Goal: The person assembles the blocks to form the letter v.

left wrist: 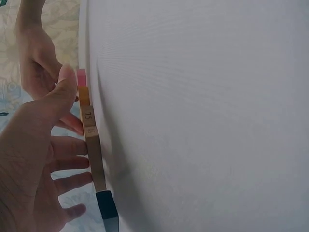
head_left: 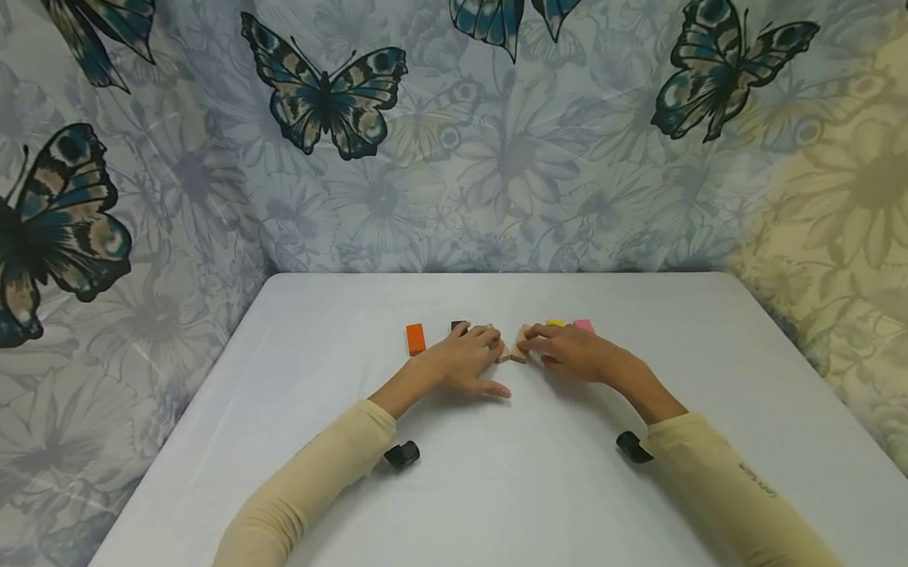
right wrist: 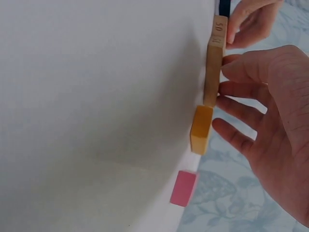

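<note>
Two plain wooden blocks lie at an angle to each other, their near ends close together in the head view. My left hand (head_left: 464,358) reaches over the left wooden block (head_left: 504,354), its fingers fairly straight along the long side in the left wrist view and the thumb held away. Over the right wooden block (head_left: 518,356) is my right hand (head_left: 576,352); in the right wrist view its extended fingertips rest at the block's side (right wrist: 211,77), with the thumb near its edge. Small printed digits show on the blocks' ends.
An orange block (head_left: 415,340) and a black block (head_left: 459,326) lie to the left, the black one partly behind the left hand. A yellow block (head_left: 555,322) and a pink block (head_left: 584,325) lie behind the right hand. A butterfly-patterned backdrop (head_left: 436,209) borders the white table (head_left: 506,498).
</note>
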{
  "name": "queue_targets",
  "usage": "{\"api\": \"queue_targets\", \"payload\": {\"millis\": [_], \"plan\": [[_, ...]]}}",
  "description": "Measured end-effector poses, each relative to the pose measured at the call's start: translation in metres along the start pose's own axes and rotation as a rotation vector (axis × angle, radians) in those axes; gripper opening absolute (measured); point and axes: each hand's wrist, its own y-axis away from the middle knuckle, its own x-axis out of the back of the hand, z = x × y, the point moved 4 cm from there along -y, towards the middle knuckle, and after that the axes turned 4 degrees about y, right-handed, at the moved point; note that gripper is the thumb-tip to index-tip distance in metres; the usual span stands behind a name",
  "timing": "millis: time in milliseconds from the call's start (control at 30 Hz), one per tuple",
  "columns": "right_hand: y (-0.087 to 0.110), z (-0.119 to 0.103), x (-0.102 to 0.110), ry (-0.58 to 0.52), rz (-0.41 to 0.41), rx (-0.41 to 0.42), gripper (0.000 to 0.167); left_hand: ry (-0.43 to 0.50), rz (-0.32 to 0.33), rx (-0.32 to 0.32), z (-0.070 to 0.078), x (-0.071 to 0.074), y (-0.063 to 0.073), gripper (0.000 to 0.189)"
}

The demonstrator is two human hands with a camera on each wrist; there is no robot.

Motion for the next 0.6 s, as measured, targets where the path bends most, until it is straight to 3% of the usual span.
{"api": "queue_targets", "payload": {"millis": [433, 600], "plan": [[-0.0009, -0.002, -0.0014, 0.019, -0.018, -0.016, 0.043, -0.004, -0.003, -0.012, -0.0011, -0.0053, -0.0007, 0.087], [-0.0016, -0.0004, 0.0006, 0.036, 0.03, 0.015, 0.038, 0.024, 0.028, -0.011, -0.004, -0.0045, 0.0023, 0.075]]}}
